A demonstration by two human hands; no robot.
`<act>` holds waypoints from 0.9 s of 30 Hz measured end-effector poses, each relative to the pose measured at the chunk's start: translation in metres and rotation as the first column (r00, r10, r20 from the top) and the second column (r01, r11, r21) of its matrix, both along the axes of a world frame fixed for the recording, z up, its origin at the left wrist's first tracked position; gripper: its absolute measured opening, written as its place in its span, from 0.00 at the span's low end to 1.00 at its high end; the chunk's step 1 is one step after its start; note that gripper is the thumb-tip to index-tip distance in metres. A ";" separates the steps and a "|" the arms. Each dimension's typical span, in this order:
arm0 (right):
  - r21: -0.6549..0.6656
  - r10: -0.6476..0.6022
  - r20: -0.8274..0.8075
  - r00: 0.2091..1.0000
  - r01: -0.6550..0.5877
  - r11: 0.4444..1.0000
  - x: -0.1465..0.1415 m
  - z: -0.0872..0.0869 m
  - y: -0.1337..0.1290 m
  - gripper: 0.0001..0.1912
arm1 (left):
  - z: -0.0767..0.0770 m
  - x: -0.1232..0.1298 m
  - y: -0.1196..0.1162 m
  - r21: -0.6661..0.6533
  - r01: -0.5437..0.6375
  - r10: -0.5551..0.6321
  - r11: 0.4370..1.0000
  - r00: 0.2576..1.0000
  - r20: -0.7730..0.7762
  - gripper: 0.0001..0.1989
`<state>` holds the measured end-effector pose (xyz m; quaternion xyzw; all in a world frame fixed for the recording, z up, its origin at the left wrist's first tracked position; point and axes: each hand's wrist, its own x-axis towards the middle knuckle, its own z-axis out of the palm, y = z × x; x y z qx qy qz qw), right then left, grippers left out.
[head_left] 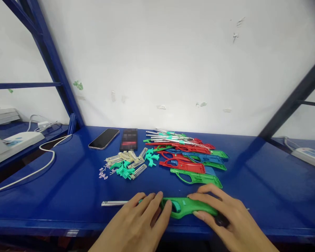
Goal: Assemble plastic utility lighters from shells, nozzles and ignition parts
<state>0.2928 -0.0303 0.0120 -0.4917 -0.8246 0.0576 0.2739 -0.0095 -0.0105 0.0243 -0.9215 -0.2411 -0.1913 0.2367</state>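
Note:
A green long-nosed lighter (188, 207) lies crosswise near the front edge of the table, its silver metal tube pointing left. My left hand (140, 220) is closed around its front part, where the tube meets the body. Fingers of my right hand (225, 213) pinch the rear of the handle from above and below. Under that palm a dark part (221, 220) shows at the handle's end, partly hidden. A teal trigger (176, 206) sits in the opening of the body.
Behind lie red, blue and green lighter shells (189, 166) with metal tubes (165, 136) on top. Clear fuel tanks (139, 171), teal triggers (124, 170) and small pale bits (103, 174) are heaped left. A phone (104, 138), a dark box (129, 139) and a white cable (51, 161) lie further left.

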 end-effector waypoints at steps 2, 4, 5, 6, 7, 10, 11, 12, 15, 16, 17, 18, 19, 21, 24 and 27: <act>-0.002 0.002 -0.003 1.000 -0.002 1.000 0.001 -0.001 0.001 0.12 | -0.003 0.002 0.000 -0.021 -0.004 0.005 1.000 1.000 0.016 0.19; 0.006 -0.002 -0.014 1.000 0.002 1.000 0.001 -0.001 0.002 0.12 | -0.005 0.004 0.000 -0.035 -0.013 0.015 0.999 0.999 0.037 0.18; 0.011 -0.001 -0.023 1.000 0.001 1.000 0.002 -0.001 0.003 0.12 | -0.006 0.005 0.000 -0.035 -0.017 0.019 0.999 0.999 0.048 0.17; 0.015 0.003 -0.031 1.000 -0.003 1.000 0.002 0.000 0.004 0.12 | -0.007 0.006 0.000 -0.036 -0.018 0.020 0.999 0.998 0.055 0.16; 0.016 0.009 -0.039 0.999 -0.008 1.000 0.002 0.000 0.004 0.12 | -0.007 0.007 0.000 -0.037 -0.023 0.026 0.999 0.998 0.062 0.15; 0.005 0.026 -0.065 0.998 -0.026 1.000 0.003 0.000 0.005 0.12 | -0.008 0.010 0.001 -0.026 -0.033 0.036 0.999 0.993 0.112 0.15; -0.004 0.026 -0.069 0.997 -0.026 1.000 0.003 0.000 0.004 0.12 | -0.007 0.011 0.001 -0.021 -0.037 0.039 0.999 0.991 0.127 0.16; -0.016 0.024 -0.070 0.997 -0.025 1.000 0.002 0.000 0.003 0.11 | -0.007 0.011 0.002 -0.012 -0.038 0.039 0.999 0.989 0.143 0.17; -0.061 0.002 -0.055 0.998 -0.006 0.998 0.000 0.002 0.001 0.12 | -0.004 0.012 0.004 0.008 -0.039 0.037 0.999 0.985 0.171 0.19; -0.083 -0.004 -0.047 0.999 0.000 0.997 -0.001 0.004 0.000 0.11 | -0.003 0.012 0.004 0.011 -0.035 0.032 0.999 0.985 0.169 0.19; -0.107 -0.011 -0.041 0.999 0.006 0.994 -0.002 0.005 -0.001 0.11 | -0.002 0.012 0.005 0.014 -0.029 0.027 0.999 0.987 0.160 0.19; -0.132 -0.015 -0.037 0.999 0.010 0.991 -0.002 0.007 -0.001 0.11 | 0.000 0.012 0.006 0.018 -0.023 0.020 1.000 0.989 0.146 0.20; -0.153 -0.016 -0.038 0.999 0.010 0.988 -0.003 0.009 -0.002 0.11 | 0.000 0.012 0.006 0.023 -0.014 0.011 1.000 0.991 0.130 0.20; -0.190 -0.020 -0.051 0.998 0.010 0.982 -0.004 0.012 -0.002 0.11 | 0.001 0.011 0.006 0.039 0.002 -0.006 0.999 0.994 0.108 0.19; -0.230 -0.034 -0.076 0.997 0.015 0.973 -0.005 0.015 -0.001 0.11 | 0.001 0.011 0.006 0.044 -0.006 0.002 0.999 0.995 0.101 0.19; -0.247 -0.045 -0.069 0.997 0.026 0.969 -0.006 0.016 -0.001 0.11 | 0.000 0.012 0.007 0.049 -0.005 -0.001 0.999 0.994 0.107 0.19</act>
